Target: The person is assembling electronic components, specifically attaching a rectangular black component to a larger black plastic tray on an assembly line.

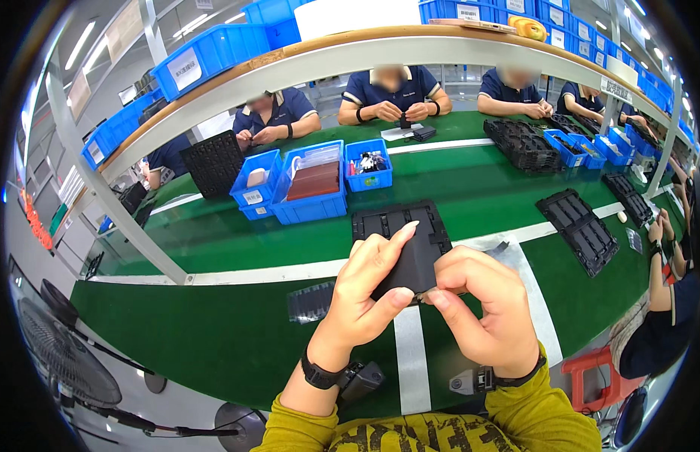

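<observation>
A flat, black rectangular case [414, 260] is held tilted in front of me. My left hand [361, 290] grips it from the left, thumb along the near edge and index finger laid across its upper part. My right hand [489, 301] is closed in a pinch at the case's near right corner. What lies between those fingertips is too small to make out. Just beyond the case is a black slotted tray [369, 220], partly covered by the case and my hands. Left of my left wrist lies a dark ribbed strip in clear plastic [310, 301].
Blue bins [311, 205] holding brown sheets and small parts stand at the far left. Black trays [578, 226] lie to the right on the green table [214, 339]. A shelf beam [289, 64] crosses overhead. Co-workers sit opposite and at right; a fan [67, 350] stands left.
</observation>
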